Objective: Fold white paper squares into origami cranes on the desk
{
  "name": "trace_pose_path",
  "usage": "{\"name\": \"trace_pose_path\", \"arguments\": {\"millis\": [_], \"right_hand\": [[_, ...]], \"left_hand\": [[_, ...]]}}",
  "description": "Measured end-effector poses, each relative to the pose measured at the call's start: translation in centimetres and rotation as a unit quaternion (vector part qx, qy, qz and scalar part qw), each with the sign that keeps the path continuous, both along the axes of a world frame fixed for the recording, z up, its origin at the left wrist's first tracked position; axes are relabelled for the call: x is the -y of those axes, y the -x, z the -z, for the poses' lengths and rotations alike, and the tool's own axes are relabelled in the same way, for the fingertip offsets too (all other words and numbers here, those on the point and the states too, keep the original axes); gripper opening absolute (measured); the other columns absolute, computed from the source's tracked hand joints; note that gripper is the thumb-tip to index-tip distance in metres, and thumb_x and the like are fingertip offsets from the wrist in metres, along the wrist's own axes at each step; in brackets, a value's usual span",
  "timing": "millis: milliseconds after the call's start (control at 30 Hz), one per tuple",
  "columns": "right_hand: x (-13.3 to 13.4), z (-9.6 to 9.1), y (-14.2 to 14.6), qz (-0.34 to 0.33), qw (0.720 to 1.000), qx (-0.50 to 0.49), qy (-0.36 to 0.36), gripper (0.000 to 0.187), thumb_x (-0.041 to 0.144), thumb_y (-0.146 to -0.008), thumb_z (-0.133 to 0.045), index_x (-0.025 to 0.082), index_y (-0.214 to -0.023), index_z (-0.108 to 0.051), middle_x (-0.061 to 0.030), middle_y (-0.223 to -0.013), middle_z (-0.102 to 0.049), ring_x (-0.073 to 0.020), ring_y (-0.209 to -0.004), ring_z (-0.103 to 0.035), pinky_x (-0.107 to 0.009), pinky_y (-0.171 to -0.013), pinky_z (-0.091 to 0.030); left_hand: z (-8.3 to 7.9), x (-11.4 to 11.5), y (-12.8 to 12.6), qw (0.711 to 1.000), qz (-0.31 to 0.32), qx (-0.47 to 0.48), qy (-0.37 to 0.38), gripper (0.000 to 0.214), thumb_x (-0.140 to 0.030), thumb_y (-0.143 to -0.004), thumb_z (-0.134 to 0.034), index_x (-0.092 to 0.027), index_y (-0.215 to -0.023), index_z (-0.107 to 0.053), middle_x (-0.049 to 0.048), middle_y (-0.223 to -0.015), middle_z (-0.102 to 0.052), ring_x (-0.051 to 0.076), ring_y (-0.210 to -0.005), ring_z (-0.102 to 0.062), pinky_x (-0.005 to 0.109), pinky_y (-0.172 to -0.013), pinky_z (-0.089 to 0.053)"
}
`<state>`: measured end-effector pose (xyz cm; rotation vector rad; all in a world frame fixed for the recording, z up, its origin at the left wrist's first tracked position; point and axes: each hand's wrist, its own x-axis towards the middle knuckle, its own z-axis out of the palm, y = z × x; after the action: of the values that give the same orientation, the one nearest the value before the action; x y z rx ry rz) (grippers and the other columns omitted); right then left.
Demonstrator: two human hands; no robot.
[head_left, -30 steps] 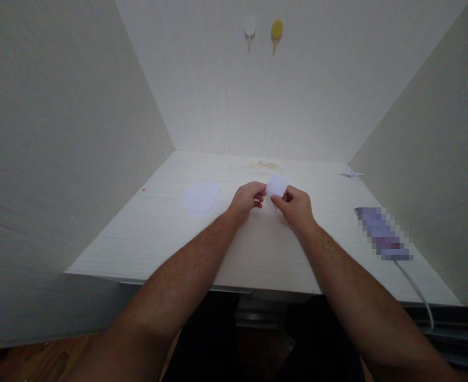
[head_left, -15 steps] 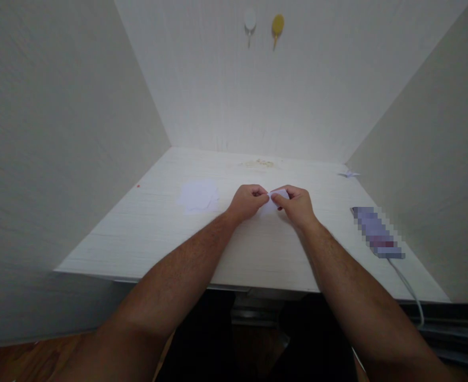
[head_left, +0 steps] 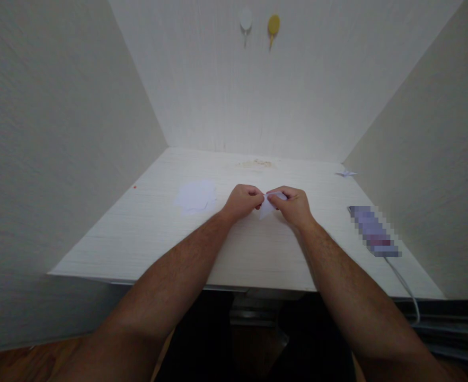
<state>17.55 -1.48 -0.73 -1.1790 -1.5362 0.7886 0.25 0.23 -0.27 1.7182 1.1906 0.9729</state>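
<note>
Between my two hands is a small piece of folded white paper [head_left: 266,208], held just above the desk. My left hand [head_left: 245,200] pinches its left edge between thumb and fingers. On the other side my right hand [head_left: 293,202] grips the paper, thumb on top and fingers behind. The fingertips of both hands nearly meet at the paper's upper edge. Part of the paper is covered by my right thumb and fingers, so its full shape is hidden. A loose pile of white paper sheets [head_left: 196,195] lies on the desk to the left of my hands.
On the white desk [head_left: 146,239], a small folded paper figure [head_left: 346,173] sits at the back right. A blurred-out phone-like device [head_left: 372,228] with a white cable [head_left: 403,281] lies to the right. Panels enclose three sides. White [head_left: 246,20] and yellow hooks [head_left: 273,24] hang on the back panel.
The paper has turned between my fingers, and a pointed lower corner now shows more below them. Both hands keep hold of it. The whole view has shifted slightly.
</note>
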Motion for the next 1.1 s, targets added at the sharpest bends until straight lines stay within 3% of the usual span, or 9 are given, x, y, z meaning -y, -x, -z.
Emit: {"name": "trace_pose_path", "arguments": {"millis": [267, 433, 633, 933, 1100], "right_hand": [[0.0, 0.2, -0.1, -0.012, 1.000, 0.025, -0.006, 0.019, 0.032, -0.073, -0.069, 0.018, -0.081, -0.077, -0.0026, -0.070, -0.072, -0.0140, -0.061, -0.061, -0.026, -0.057, -0.046], [0.0, 0.6, -0.1, -0.037, 0.999, -0.010, -0.008, 0.020, 0.031, -0.073, -0.068, 0.021, -0.087, -0.078, -0.0017, -0.074, -0.073, -0.0119, -0.058, -0.060, -0.025, -0.054, -0.048], [-0.1, 0.9, -0.1, -0.060, 0.998, -0.022, -0.029, 0.018, 0.021, -0.072, -0.064, 0.022, -0.081, -0.079, -0.0006, -0.064, -0.071, -0.0105, -0.053, -0.058, -0.024, -0.051, -0.045], [0.0, 0.8, -0.2, -0.100, 0.993, -0.015, -0.061, 0.021, 0.020, -0.071, -0.065, 0.026, -0.086, -0.079, -0.0029, -0.089, -0.075, -0.0131, -0.067, -0.064, -0.029, -0.060, -0.054], [0.0, 0.6, -0.3, -0.109, 0.991, -0.019, -0.074, 0.022, 0.018, -0.071, -0.065, 0.026, -0.086, -0.079, -0.0032, -0.091, -0.075, -0.0134, -0.069, -0.065, -0.029, -0.061, -0.055]], "left_hand": [[-0.4, 0.0, 0.3, 0.999, 0.035, 0.009, 0.026, 0.015, -0.021, -0.069, -0.057, -0.013, -0.061, -0.067, 0.0023, -0.055, -0.064, 0.010, -0.052, -0.056, 0.020, -0.052, -0.043], [-0.7, 0.0, 0.2, 0.993, 0.005, 0.064, 0.098, 0.009, -0.014, -0.067, -0.057, -0.013, -0.059, -0.062, 0.0016, -0.052, -0.060, 0.010, -0.047, -0.055, 0.023, -0.050, -0.047], [-0.7, -0.3, 0.2, 0.978, -0.009, 0.135, 0.158, 0.006, -0.014, -0.065, -0.060, -0.014, -0.059, -0.058, 0.0009, -0.051, -0.059, 0.011, -0.045, -0.054, 0.025, -0.049, -0.048], [-1.1, 0.1, 0.2, 0.961, -0.004, 0.190, 0.202, 0.005, -0.017, -0.064, -0.060, -0.016, -0.063, -0.054, 0.0028, -0.058, -0.063, 0.013, -0.049, -0.060, 0.024, -0.049, -0.045], [-0.9, 0.0, 0.2, 0.959, -0.007, 0.201, 0.202, 0.007, -0.018, -0.063, -0.061, -0.016, -0.063, -0.055, 0.0010, -0.057, -0.062, 0.012, -0.048, -0.058, 0.024, -0.049, -0.045]]}}
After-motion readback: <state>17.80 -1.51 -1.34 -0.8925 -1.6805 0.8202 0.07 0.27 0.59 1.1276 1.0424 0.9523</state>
